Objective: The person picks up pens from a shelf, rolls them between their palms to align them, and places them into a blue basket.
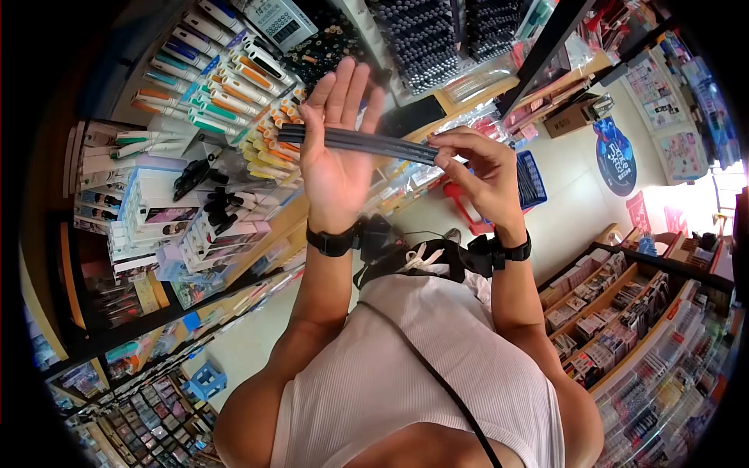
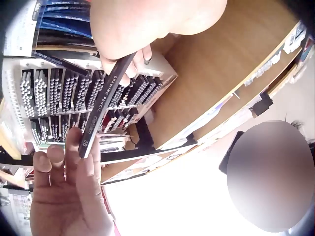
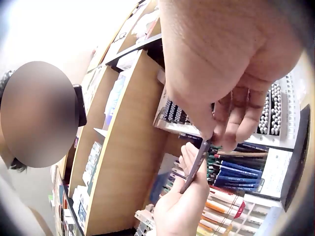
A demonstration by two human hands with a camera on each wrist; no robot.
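Observation:
Several dark pencils (image 1: 374, 143) lie in a bundle across both hands in the head view. My left hand (image 1: 339, 160) is palm up with its fingers straight, and its thumb crosses over the bundle near one end. My right hand (image 1: 490, 175) pinches the other end between thumb and fingers. In the left wrist view the near pencil (image 2: 104, 105) reads "DRAWING PENCIL" and "3B", with the right hand (image 2: 69, 196) at its marked end. The right wrist view shows the pencils (image 3: 197, 164) edge-on, running from the right fingers down to the left hand (image 3: 179, 211).
Racks of dark pencils (image 1: 417, 47) stand ahead, with white and coloured pens (image 1: 226, 101) to the left. A blue basket (image 1: 531, 179) is beyond the right hand. Wooden shelves (image 1: 616, 312) are at the right, and a blue stool (image 1: 207, 381) stands on the floor.

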